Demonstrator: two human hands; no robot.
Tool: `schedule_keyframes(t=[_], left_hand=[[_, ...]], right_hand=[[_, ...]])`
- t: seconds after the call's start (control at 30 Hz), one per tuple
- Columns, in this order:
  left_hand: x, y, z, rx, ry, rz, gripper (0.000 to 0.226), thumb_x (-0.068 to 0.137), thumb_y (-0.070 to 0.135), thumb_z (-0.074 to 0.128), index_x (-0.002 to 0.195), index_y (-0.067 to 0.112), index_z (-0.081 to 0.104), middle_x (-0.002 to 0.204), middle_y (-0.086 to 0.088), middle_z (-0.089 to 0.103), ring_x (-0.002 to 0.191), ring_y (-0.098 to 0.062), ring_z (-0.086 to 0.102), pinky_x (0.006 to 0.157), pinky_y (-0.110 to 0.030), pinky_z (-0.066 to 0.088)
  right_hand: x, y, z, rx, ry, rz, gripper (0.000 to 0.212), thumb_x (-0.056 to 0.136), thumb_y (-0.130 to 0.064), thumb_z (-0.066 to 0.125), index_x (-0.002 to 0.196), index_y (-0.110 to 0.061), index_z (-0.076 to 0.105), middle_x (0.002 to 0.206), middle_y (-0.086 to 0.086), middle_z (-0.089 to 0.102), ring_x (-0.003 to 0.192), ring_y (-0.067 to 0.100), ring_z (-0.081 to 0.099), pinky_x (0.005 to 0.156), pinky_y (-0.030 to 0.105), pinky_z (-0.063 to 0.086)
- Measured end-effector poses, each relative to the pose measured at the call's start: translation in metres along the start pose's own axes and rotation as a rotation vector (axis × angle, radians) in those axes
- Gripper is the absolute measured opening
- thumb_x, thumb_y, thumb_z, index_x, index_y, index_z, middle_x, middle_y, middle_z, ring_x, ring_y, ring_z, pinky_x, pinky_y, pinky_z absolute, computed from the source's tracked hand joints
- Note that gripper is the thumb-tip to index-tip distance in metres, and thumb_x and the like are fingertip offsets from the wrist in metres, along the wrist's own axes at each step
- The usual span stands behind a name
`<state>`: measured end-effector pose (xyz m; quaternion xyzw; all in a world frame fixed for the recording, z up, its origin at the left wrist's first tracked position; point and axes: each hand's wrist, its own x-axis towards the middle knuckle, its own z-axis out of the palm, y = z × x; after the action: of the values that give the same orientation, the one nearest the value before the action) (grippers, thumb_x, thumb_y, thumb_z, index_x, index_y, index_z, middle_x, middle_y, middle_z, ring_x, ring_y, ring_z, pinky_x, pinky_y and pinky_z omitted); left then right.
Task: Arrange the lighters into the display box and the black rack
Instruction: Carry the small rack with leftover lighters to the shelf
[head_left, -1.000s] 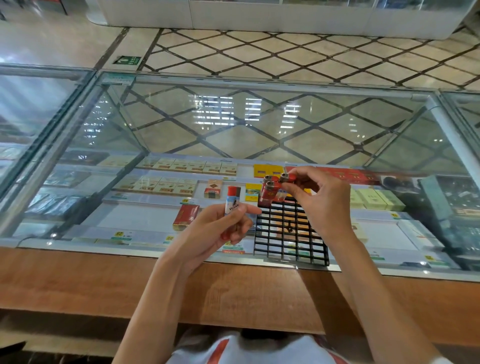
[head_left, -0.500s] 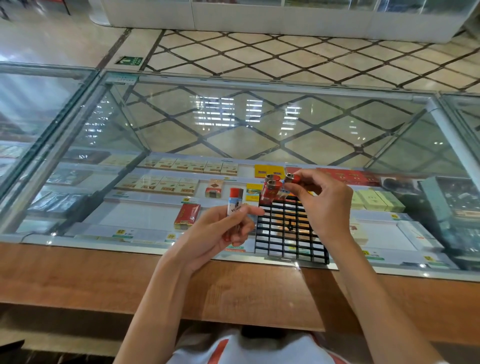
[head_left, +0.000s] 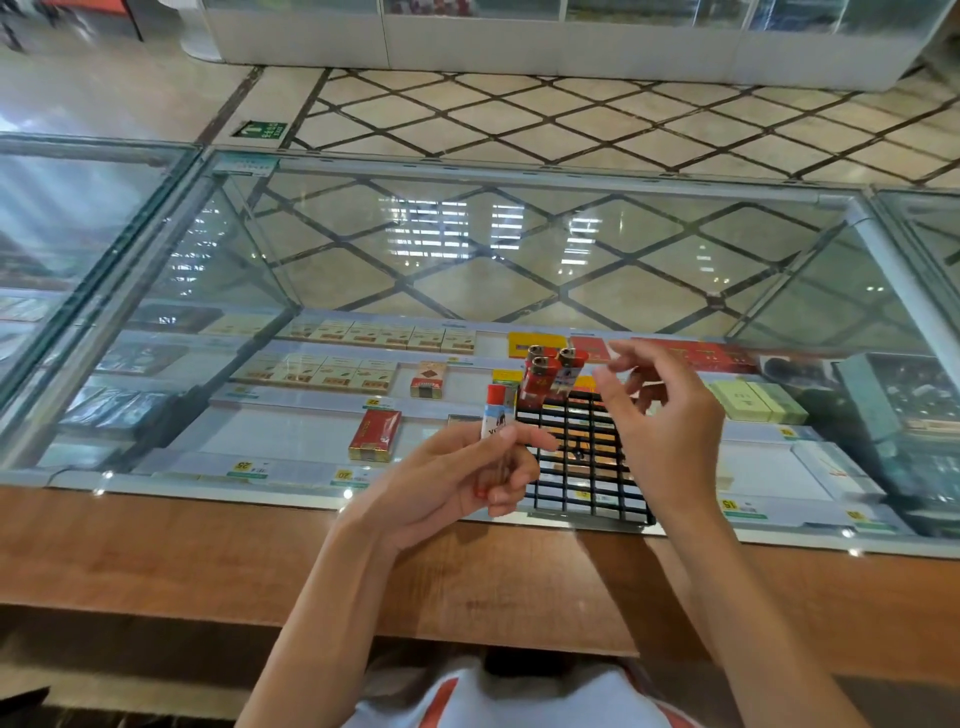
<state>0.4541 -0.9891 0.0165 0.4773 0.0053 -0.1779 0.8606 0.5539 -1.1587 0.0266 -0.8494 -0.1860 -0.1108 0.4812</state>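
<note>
The bench (head_left: 156, 551) here is a glass-topped shop counter with a wooden strip along the near edge, and under the glass there's a whole spread of cigarette packs: rows of pale ones toward the far left, a red pack (head_left: 375, 435) lying closer to the near edge, a yellow pack (head_left: 535, 344) and some red cartons toward the far right, plus pale green boxes (head_left: 758, 401) off to the right. Little price tags sit along the shelf edges. The black rack (head_left: 584, 462) sits on the glass right by the near edge, roughly mid-bench, a grid of mostly empty square slots. Three red lighters (head_left: 545, 375) with metal tops stand upright, bunched together at its far left corner. The right hand (head_left: 670, 431) hovers over the rack's right side and blocks a chunk of it, fingers loosely spread and curled, holding nothing, just apart from those lighters. The left hand (head_left: 457, 483) is just left of the rack, pinching another lighter (head_left: 496, 415) between thumb and fingers, held upright: red cap, white label with some dark print on it. The glass reflects the ceiling lights and shows the tiled floor beyond, so stuff underneath is a bit hazy.
</note>
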Motion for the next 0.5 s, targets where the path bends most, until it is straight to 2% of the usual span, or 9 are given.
schedule_keyframes(t=[0.07, 0.17, 0.23, 0.33, 0.4, 0.43, 0.5], left_hand=[[0.003, 0.000, 0.006, 0.106, 0.069, -0.008, 0.031, 0.098, 0.022, 0.041, 0.114, 0.002, 0.058, 0.075, -0.004, 0.047, 0.064, -0.011, 0.042, 0.059, -0.021, 0.040], [0.009, 0.001, 0.018, 0.423, 0.175, 0.004, 0.021, 0.098, 0.020, 0.042, 0.095, 0.017, 0.062, 0.072, 0.001, 0.044, 0.065, -0.008, 0.041, 0.059, -0.018, 0.040], [0.013, 0.001, 0.026, 0.583, 0.201, -0.014, 0.018, 0.099, 0.020, 0.041, 0.091, 0.016, 0.057, 0.071, 0.004, 0.045, 0.066, -0.007, 0.042, 0.061, -0.018, 0.041], [0.017, 0.000, 0.033, 0.670, 0.229, -0.020, 0.013, 0.098, 0.018, 0.044, 0.096, 0.016, 0.056, 0.077, 0.001, 0.050, 0.068, -0.006, 0.047, 0.063, -0.021, 0.043], [0.016, 0.001, 0.034, 0.665, 0.249, 0.029, 0.011, 0.097, 0.015, 0.048, 0.100, 0.010, 0.057, 0.079, -0.003, 0.051, 0.070, -0.010, 0.048, 0.064, -0.023, 0.044], [0.015, 0.003, 0.033, 0.644, 0.268, 0.057, 0.009, 0.096, 0.013, 0.049, 0.100, 0.011, 0.058, 0.078, -0.002, 0.052, 0.070, -0.011, 0.049, 0.065, -0.024, 0.045], [0.012, 0.006, 0.031, 0.609, 0.306, 0.100, 0.013, 0.094, 0.011, 0.052, 0.103, 0.017, 0.059, 0.079, 0.002, 0.059, 0.071, -0.009, 0.055, 0.069, -0.022, 0.049]], right_hand=[[-0.008, -0.011, -0.006, 0.080, -0.077, -0.016, 0.018, 0.086, -0.033, 0.063, 0.095, -0.019, 0.068, 0.084, -0.011, 0.064, 0.077, -0.005, 0.057, 0.066, 0.007, 0.043], [-0.017, -0.030, -0.005, 0.166, -0.283, 0.048, 0.025, 0.079, -0.049, 0.060, 0.082, -0.026, 0.070, 0.077, -0.015, 0.065, 0.073, 0.002, 0.058, 0.063, 0.011, 0.042], [-0.019, -0.034, -0.002, 0.153, -0.301, 0.068, 0.032, 0.073, -0.053, 0.062, 0.082, -0.024, 0.071, 0.075, -0.014, 0.064, 0.069, 0.001, 0.057, 0.061, 0.011, 0.041], [-0.018, -0.035, -0.005, 0.148, -0.296, 0.068, 0.028, 0.073, -0.047, 0.066, 0.083, -0.022, 0.072, 0.075, -0.008, 0.066, 0.069, 0.005, 0.058, 0.060, 0.015, 0.044], [-0.015, -0.033, -0.009, 0.222, -0.317, 0.093, 0.010, 0.079, -0.035, 0.068, 0.083, -0.027, 0.072, 0.077, -0.007, 0.069, 0.071, 0.008, 0.061, 0.064, 0.022, 0.049], [-0.013, -0.032, -0.011, 0.290, -0.328, 0.115, 0.004, 0.083, -0.027, 0.067, 0.084, -0.029, 0.070, 0.077, -0.009, 0.070, 0.072, 0.007, 0.063, 0.065, 0.022, 0.050], [-0.009, -0.028, -0.016, 0.414, -0.325, 0.168, 0.014, 0.086, -0.017, 0.064, 0.087, -0.031, 0.068, 0.073, -0.013, 0.071, 0.068, -0.001, 0.064, 0.060, 0.013, 0.048]])
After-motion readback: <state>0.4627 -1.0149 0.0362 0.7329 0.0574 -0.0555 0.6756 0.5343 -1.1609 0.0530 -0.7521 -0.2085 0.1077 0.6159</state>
